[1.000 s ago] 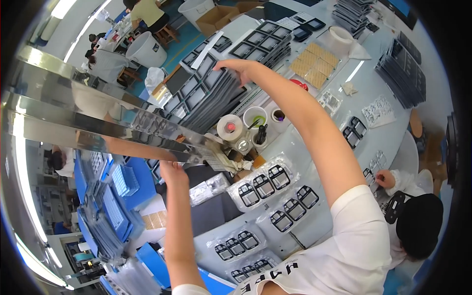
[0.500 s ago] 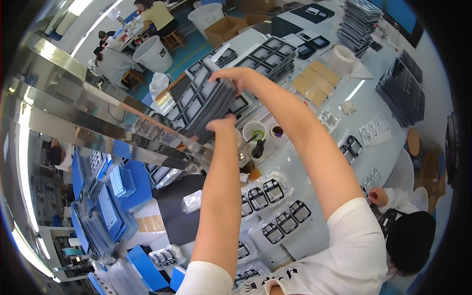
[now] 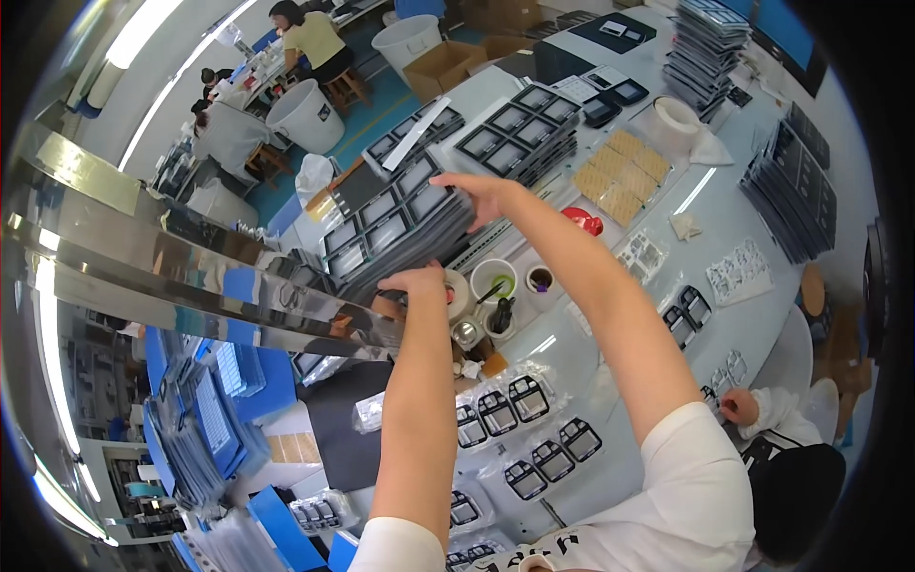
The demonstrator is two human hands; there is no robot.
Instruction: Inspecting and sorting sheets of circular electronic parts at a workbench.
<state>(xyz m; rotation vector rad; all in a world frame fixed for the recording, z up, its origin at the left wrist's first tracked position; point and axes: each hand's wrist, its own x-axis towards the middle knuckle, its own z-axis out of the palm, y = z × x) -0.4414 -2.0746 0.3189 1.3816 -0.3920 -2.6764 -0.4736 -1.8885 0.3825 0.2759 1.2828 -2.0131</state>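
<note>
Partly hidden (by hands (image 3: 415,278) (image 3: 488,198)): frame stack (image 3: 385,217)

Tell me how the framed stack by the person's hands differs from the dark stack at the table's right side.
The framed stack shows pale panes in black frames on top; the dark stack shows a mostly dark face. The left hand and right hand are at the framed stack, while neither is at the dark stack. Both are piles of thin, flat pieces.
</note>
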